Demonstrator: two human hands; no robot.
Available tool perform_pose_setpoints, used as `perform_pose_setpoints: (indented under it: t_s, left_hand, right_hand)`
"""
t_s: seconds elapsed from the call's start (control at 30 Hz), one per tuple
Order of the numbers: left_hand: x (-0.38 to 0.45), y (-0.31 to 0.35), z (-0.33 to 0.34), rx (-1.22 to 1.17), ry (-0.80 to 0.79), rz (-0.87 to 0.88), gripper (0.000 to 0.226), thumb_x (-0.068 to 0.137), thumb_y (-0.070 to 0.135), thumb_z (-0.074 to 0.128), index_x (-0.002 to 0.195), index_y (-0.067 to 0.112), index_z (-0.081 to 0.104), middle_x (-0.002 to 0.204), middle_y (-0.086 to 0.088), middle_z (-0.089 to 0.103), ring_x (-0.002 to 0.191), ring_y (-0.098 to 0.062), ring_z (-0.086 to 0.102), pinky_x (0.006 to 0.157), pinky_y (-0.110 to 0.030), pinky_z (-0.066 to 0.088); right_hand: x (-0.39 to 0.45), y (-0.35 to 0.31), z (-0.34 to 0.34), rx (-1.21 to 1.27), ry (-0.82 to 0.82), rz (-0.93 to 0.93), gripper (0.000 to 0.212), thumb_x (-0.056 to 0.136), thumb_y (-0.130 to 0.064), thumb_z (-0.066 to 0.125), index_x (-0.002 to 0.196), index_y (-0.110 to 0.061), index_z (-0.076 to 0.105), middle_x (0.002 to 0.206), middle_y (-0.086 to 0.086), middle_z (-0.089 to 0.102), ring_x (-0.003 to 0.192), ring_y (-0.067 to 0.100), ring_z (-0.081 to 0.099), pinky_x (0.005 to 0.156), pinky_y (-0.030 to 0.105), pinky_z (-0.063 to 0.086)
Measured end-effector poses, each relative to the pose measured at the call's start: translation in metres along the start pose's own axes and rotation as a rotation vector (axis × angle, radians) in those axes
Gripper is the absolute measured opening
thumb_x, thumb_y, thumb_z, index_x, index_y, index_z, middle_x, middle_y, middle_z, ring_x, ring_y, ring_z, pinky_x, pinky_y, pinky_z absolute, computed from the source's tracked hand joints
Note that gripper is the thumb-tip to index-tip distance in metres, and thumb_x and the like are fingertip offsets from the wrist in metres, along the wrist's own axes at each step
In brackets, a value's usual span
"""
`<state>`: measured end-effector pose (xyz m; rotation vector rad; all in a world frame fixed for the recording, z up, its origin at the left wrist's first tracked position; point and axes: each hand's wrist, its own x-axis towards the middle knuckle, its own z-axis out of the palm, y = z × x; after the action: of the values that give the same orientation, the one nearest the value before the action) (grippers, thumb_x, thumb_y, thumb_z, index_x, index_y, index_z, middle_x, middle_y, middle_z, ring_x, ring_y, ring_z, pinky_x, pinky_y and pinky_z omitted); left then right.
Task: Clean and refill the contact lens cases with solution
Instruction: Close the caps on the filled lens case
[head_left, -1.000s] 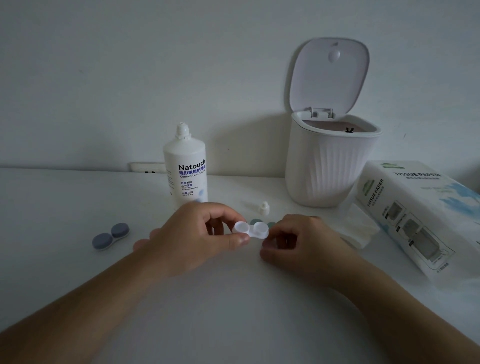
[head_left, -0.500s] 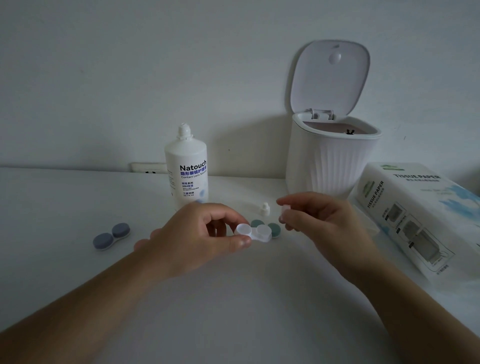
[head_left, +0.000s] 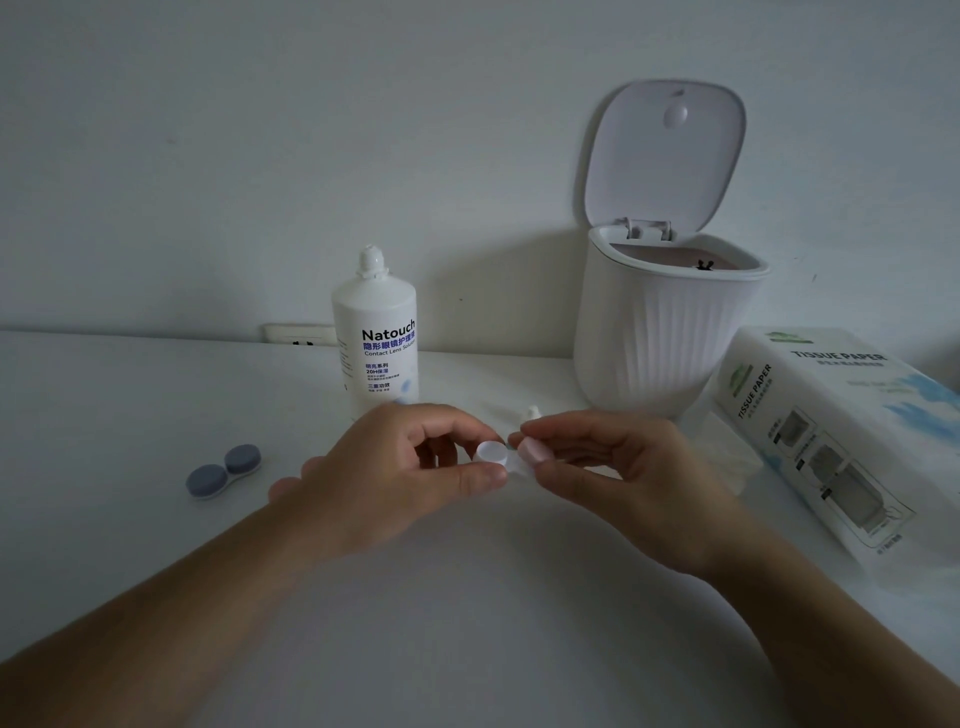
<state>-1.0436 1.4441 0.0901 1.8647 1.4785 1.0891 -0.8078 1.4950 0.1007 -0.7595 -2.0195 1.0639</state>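
Note:
My left hand (head_left: 384, 478) grips the left end of an uncapped white lens case (head_left: 491, 452) just above the table, between thumb and fingers. My right hand (head_left: 618, 473) pinches at the case's right well, which its thumb covers. Whether something small sits between those fingertips cannot be seen. The solution bottle (head_left: 374, 338) stands uncapped behind my left hand. Its small white cap (head_left: 532, 413) peeks out behind my fingers. A second, blue-grey lens case (head_left: 223, 472) lies capped at the left.
A white ribbed bin (head_left: 660, 332) with its lid up stands at the back right. A tissue paper pack (head_left: 831, 431) lies along the right, with a loose tissue (head_left: 727, 462) beside my right hand. A wall outlet (head_left: 298, 335) sits behind the bottle.
My right hand rose off the case with something small and white in its fingertips, then came back down onto the case's right well. It now hides the teal caps. My left hand stayed put.

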Motion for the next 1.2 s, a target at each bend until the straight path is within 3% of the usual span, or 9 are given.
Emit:
perform_pose_setpoints:
  t_s: [0.37,0.47,0.57,0.67,0.77,0.87,1.0,1.1,1.2]
  left_hand:
    - [-0.002,0.002,0.001,0.036,-0.050,-0.039,0.062,0.057,0.095,0.059,0.100,0.052,0.071,0.082,0.014,0.068,0.075,-0.010,0.064,0.077,-0.048,0.056]
    - [-0.002,0.003,0.002,0.004,-0.050,-0.015,0.055,0.061,0.089,0.064,0.098,0.049,0.072,0.084,0.008,0.070,0.075,-0.012,0.063,0.075,-0.049,0.056]
    - [-0.002,0.007,0.004,-0.036,-0.043,0.018,0.038,0.067,0.071,0.071,0.094,0.045,0.073,0.087,0.003,0.071,0.074,-0.019,0.061,0.073,-0.046,0.054]
    - [-0.003,0.010,0.005,-0.050,-0.046,0.038,0.032,0.070,0.064,0.072,0.094,0.043,0.073,0.089,0.004,0.072,0.076,-0.019,0.062,0.073,-0.042,0.053]
    - [-0.003,0.010,0.004,-0.055,-0.035,0.042,0.031,0.071,0.063,0.072,0.094,0.043,0.073,0.088,0.000,0.071,0.076,-0.022,0.062,0.073,-0.041,0.052]
    - [-0.003,0.010,0.002,-0.043,-0.013,0.042,0.032,0.070,0.065,0.071,0.094,0.045,0.073,0.085,0.007,0.070,0.074,-0.015,0.061,0.070,-0.030,0.052]
    - [-0.003,0.009,0.000,-0.046,0.000,0.049,0.033,0.071,0.064,0.072,0.094,0.042,0.074,0.086,0.003,0.071,0.074,-0.018,0.062,0.073,-0.039,0.053]
    - [-0.003,0.010,0.002,-0.050,-0.009,0.061,0.031,0.072,0.062,0.072,0.094,0.041,0.074,0.087,0.001,0.072,0.076,-0.019,0.062,0.073,-0.040,0.053]
    - [-0.003,0.011,0.002,-0.049,-0.008,0.070,0.031,0.072,0.062,0.071,0.095,0.041,0.074,0.087,0.003,0.072,0.075,-0.015,0.062,0.072,-0.036,0.052]
  right_hand:
    - [-0.004,-0.005,-0.003,-0.199,-0.060,-0.032,0.020,0.090,-0.034,0.071,0.109,-0.037,0.075,0.102,-0.023,0.074,0.096,0.004,0.069,0.084,0.016,0.052]
    - [-0.004,-0.004,-0.003,-0.219,-0.042,-0.049,0.018,0.086,-0.041,0.072,0.104,-0.038,0.074,0.100,-0.019,0.074,0.095,0.007,0.068,0.082,0.018,0.052]
    - [-0.003,-0.003,-0.002,-0.213,-0.010,-0.073,0.020,0.080,-0.045,0.074,0.097,-0.033,0.072,0.095,-0.015,0.074,0.091,0.011,0.069,0.079,0.021,0.052]
    - [-0.001,-0.002,0.001,-0.195,0.023,-0.053,0.031,0.070,-0.050,0.080,0.089,-0.030,0.067,0.089,-0.016,0.072,0.084,0.008,0.069,0.074,0.026,0.052]
    - [-0.002,-0.004,0.000,-0.188,-0.001,-0.026,0.042,0.070,-0.055,0.079,0.103,-0.033,0.066,0.094,-0.019,0.072,0.087,0.006,0.069,0.078,0.028,0.053]
    - [-0.003,-0.006,-0.004,-0.100,-0.024,-0.010,0.031,0.086,-0.043,0.074,0.116,-0.035,0.070,0.100,-0.014,0.075,0.092,0.008,0.070,0.083,0.022,0.054]
    - [-0.003,-0.008,0.000,-0.106,0.009,-0.025,0.014,0.084,-0.034,0.077,0.097,-0.030,0.077,0.089,-0.009,0.076,0.079,0.009,0.069,0.075,0.023,0.055]
    - [-0.002,-0.005,0.003,-0.139,0.042,0.032,0.030,0.072,-0.046,0.082,0.090,-0.026,0.069,0.084,-0.009,0.074,0.073,0.011,0.067,0.072,0.035,0.057]
    - [-0.003,-0.005,0.003,-0.124,-0.019,0.060,0.045,0.071,-0.055,0.077,0.108,-0.033,0.066,0.090,-0.010,0.074,0.078,0.011,0.068,0.076,0.032,0.057]
